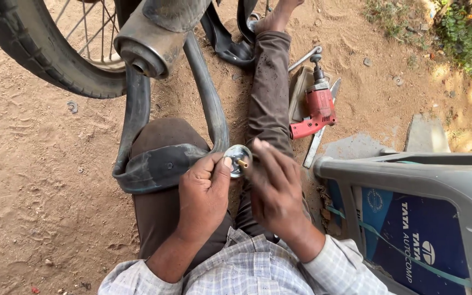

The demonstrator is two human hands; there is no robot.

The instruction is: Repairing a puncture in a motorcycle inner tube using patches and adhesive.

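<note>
both hands pinch: left hand (203, 191) grips round metal tin (238, 159), right hand (276, 188) its brass nozzle (243, 163).

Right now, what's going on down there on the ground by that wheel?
A person sits on sandy ground beside a spoked wheel, with a black rubber inner tube draped over one knee. The left hand pinches the tube around its brass valve and the round metal disc there, while the right hand works at the valve with its fingers. A red power drill lies in the dirt past the legs, and a grey container stands at the right.
</note>
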